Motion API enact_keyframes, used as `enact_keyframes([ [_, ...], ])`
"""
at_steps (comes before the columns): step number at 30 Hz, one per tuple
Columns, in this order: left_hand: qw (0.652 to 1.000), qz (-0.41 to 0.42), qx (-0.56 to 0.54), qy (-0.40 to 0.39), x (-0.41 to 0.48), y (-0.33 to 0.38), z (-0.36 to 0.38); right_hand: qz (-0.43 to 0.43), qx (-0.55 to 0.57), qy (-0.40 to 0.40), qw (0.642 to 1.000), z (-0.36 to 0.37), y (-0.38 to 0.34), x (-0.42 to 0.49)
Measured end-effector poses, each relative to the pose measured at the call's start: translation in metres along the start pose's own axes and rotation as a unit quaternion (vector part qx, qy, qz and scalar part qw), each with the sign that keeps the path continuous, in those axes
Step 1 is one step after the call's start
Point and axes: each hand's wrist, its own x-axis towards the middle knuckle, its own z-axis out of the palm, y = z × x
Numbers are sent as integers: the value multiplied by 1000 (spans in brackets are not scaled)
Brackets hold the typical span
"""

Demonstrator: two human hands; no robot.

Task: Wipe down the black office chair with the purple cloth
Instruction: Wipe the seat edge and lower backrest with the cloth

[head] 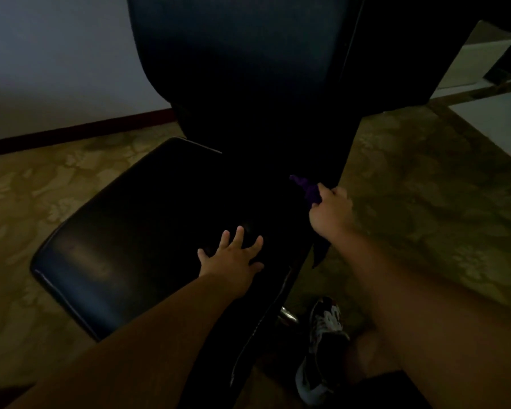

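The black office chair [124, 237] fills the middle of the dim head view, its glossy seat toward the left and its tall backrest rising at the top centre. My left hand [233, 258] lies flat on the seat with fingers spread, holding nothing. My right hand [331, 211] is closed around the purple cloth [307, 187], pressed against the seat's right side where it meets the backrest. A dark end of the cloth hangs below that wrist.
Patterned beige carpet [425, 187] surrounds the chair. A white wall with a dark red skirting board [71, 131] runs along the left. My foot in a patterned sneaker [325, 335] stands beside the chair's chrome base [288, 315]. Pale furniture [484, 54] sits at the upper right.
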Motion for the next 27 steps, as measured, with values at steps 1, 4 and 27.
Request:
enact_keyframes([
  [1,1000,-2,5,-5,1,2,-1,-7,-29,16,999,2,0,1],
  [4,999,-16,31,-12,5,12,-4,-10,-41,59,997,13,-7,-7],
  [27,989,111,69,-64,-89,-49,25,-79,45,-9,996,29,-33,-94],
])
